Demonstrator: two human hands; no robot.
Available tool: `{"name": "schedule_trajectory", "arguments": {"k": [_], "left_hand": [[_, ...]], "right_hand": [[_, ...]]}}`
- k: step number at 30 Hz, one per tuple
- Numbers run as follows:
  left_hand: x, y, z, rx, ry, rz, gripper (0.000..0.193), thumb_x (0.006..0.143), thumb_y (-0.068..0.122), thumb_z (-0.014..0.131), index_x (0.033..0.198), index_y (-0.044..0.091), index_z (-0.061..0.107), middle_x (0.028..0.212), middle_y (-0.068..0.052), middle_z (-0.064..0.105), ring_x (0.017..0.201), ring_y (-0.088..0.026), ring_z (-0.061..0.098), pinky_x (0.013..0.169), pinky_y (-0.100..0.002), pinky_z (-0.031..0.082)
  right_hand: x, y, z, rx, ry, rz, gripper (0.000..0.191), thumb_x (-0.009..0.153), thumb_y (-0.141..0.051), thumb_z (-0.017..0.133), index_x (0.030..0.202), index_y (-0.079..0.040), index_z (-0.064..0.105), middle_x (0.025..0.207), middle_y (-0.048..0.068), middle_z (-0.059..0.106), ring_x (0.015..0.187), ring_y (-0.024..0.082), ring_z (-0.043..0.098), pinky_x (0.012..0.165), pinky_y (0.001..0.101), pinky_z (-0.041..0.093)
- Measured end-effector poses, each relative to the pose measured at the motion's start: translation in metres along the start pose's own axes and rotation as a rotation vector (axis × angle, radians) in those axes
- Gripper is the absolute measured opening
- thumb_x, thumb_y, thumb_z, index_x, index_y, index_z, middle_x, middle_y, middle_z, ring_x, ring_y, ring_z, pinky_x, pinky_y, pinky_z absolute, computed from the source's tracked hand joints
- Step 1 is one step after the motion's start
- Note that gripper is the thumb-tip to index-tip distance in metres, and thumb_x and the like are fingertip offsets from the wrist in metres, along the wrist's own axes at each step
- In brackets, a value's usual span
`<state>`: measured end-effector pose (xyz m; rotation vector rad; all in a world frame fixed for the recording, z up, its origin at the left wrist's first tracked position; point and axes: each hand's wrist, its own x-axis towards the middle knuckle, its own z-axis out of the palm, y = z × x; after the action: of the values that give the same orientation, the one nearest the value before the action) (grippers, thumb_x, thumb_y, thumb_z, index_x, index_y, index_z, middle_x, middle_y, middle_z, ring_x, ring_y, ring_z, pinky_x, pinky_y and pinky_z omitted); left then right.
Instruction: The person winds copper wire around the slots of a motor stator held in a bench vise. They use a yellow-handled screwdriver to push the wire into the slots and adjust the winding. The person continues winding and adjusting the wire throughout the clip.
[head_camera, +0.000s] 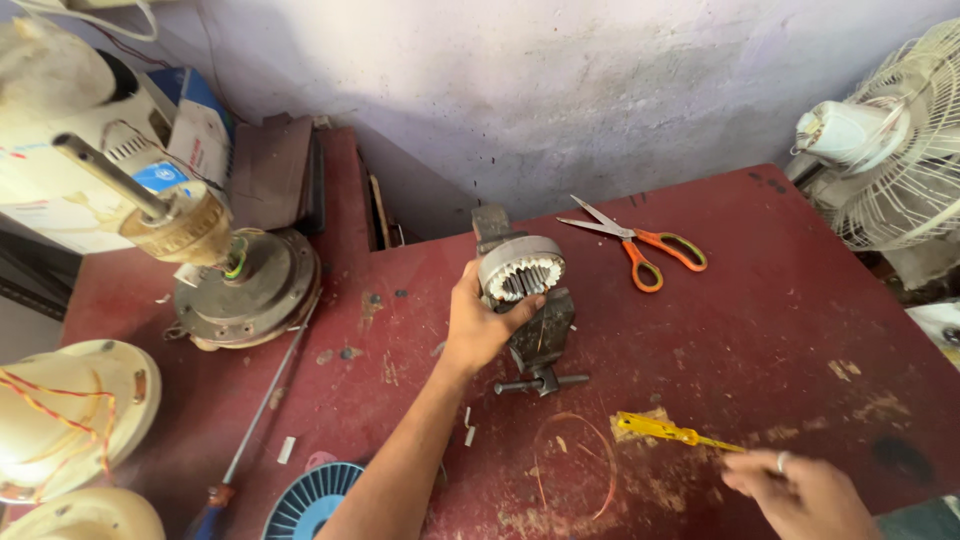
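Note:
My left hand (478, 325) grips a round metal motor stator (521, 268) with slotted inner teeth, holding it over a small bench vise (540, 338) on the red table (790, 300). My right hand (798, 493) is low at the front right, fingers curled, reaching toward a yellow-handled screwdriver (668, 431) that lies just beyond its fingertips. I cannot tell whether it touches the tool's tip. A loop of copper wire (575, 465) lies on the table between my arms.
Orange-handled scissors (642, 245) lie behind the vise. A ceiling-fan motor with a shaft (235, 275) stands at left, with cream fan housings (70, 420) below it. A long screwdriver (262, 405) and a blue ribbed disc (312, 500) lie near the front. A white table fan (890, 140) stands at right.

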<state>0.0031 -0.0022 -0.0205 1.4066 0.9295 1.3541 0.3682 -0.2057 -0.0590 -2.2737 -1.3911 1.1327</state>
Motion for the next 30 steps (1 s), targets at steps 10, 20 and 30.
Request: {"name": "schedule_trajectory", "arguments": {"k": [10, 20, 30], "left_hand": [[-0.005, -0.012, -0.01, -0.183, -0.066, 0.006, 0.059, 0.084, 0.003, 0.074, 0.14, 0.001, 0.053, 0.126, -0.01, 0.067, 0.119, -0.018, 0.063, 0.107, -0.036, 0.049], [-0.013, 0.014, 0.011, 0.032, 0.11, 0.013, 0.074, 0.073, 0.016, 0.091, 0.136, 0.004, 0.053, 0.126, -0.01, 0.064, 0.116, -0.02, 0.064, 0.103, -0.037, 0.053], [-0.012, 0.015, 0.013, 0.173, 0.133, 0.137, 0.071, 0.072, 0.016, 0.094, 0.132, 0.002, 0.057, 0.128, -0.012, 0.06, 0.118, -0.024, 0.063, 0.104, -0.038, 0.051]], "right_hand": [[0.004, -0.233, 0.077, 0.528, 0.342, -0.619, 0.026, 0.086, -0.02, 0.078, 0.103, 0.0, 0.078, 0.09, 0.01, 0.082, 0.078, 0.012, 0.075, 0.067, 0.0248, 0.058], [0.028, -0.249, 0.091, 0.497, 0.388, -0.575, 0.01, 0.086, -0.009, 0.075, 0.09, 0.0, 0.078, 0.07, 0.005, 0.076, 0.061, 0.007, 0.067, 0.055, 0.0246, 0.051], [-0.022, -0.208, 0.093, 0.395, 0.354, -0.598, 0.01, 0.079, -0.005, 0.076, 0.087, 0.001, 0.074, 0.071, 0.006, 0.078, 0.063, 0.008, 0.077, 0.058, 0.0218, 0.061]]}}
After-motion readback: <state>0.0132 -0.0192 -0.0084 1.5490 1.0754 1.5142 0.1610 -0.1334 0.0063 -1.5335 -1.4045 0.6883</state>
